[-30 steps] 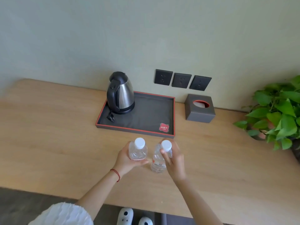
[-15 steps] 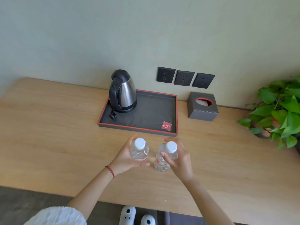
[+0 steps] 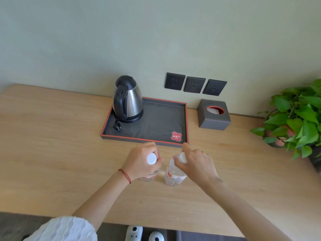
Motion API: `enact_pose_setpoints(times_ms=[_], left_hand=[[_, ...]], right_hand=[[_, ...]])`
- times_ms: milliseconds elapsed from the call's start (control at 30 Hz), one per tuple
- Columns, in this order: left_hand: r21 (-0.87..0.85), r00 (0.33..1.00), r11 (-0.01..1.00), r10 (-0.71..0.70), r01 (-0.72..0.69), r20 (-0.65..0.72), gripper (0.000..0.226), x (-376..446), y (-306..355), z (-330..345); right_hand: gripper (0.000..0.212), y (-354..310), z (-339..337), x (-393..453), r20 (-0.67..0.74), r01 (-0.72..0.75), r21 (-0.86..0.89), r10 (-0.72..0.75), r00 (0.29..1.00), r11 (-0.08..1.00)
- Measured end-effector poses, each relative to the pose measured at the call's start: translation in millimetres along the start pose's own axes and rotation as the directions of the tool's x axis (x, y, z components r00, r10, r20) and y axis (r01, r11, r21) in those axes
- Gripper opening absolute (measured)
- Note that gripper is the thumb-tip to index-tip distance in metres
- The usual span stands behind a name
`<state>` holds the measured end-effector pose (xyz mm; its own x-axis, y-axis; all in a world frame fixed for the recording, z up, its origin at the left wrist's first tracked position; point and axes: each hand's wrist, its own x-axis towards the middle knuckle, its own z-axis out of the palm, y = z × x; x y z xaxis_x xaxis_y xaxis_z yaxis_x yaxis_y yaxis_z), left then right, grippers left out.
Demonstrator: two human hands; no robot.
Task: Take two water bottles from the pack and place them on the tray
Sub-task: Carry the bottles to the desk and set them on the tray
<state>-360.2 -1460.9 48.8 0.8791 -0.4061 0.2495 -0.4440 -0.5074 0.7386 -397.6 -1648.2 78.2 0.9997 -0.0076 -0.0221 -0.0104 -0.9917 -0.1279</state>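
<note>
Two clear water bottles with white caps stand on the wooden table just in front of the tray. My left hand (image 3: 141,161) grips the left bottle (image 3: 149,176) around its neck, the cap showing between my fingers. My right hand (image 3: 196,164) grips the right bottle (image 3: 173,176) near its cap. The dark tray (image 3: 163,119) with a red rim lies behind them against the wall; its right half is bare apart from a red card (image 3: 176,136). No pack is in view.
A steel kettle (image 3: 128,100) with its plug stands on the tray's left end. A grey tissue box (image 3: 214,114) sits right of the tray, a leafy plant (image 3: 298,117) at the far right. Three wall sockets (image 3: 194,84) are above.
Both hands shifted from the bottles' sides up to their necks and caps. The bottles stay on the table in front of the tray.
</note>
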Motion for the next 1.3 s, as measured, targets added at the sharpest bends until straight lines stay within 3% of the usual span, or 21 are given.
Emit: enact_pose_setpoints(times_ms=[200, 433, 700, 867, 1300], left_hand=[[0.003, 0.999, 0.999, 0.049, -0.049, 0.003, 0.019, -2, -6, -2], [-0.001, 0.999, 0.999, 0.048, -0.048, 0.000, 0.018, -1, -10, -1], [-0.077, 0.997, 0.996, 0.037, -0.043, -0.068, 0.020, -2, -13, 2], [-0.108, 0.996, 0.993, 0.028, -0.037, -0.086, 0.019, 0, -10, 5], [-0.105, 0.997, 0.994, 0.017, -0.025, -0.073, 0.019, 3, -8, 6]], right_hand=[[0.035, 18, -28, 52, -0.018, -0.065, 0.145, 0.069, 0.997, 0.987], [0.043, 31, -49, 165, -0.121, 0.103, 0.102, -0.090, 0.989, 0.989], [0.038, 36, -42, 266, 0.081, 0.097, 0.055, -0.102, 0.992, 0.994], [0.027, 44, -43, 295, 0.058, 0.064, 0.113, -0.071, 0.996, 0.992], [0.024, 52, -29, 295, -0.076, 0.180, 0.009, -0.179, 0.981, 0.984]])
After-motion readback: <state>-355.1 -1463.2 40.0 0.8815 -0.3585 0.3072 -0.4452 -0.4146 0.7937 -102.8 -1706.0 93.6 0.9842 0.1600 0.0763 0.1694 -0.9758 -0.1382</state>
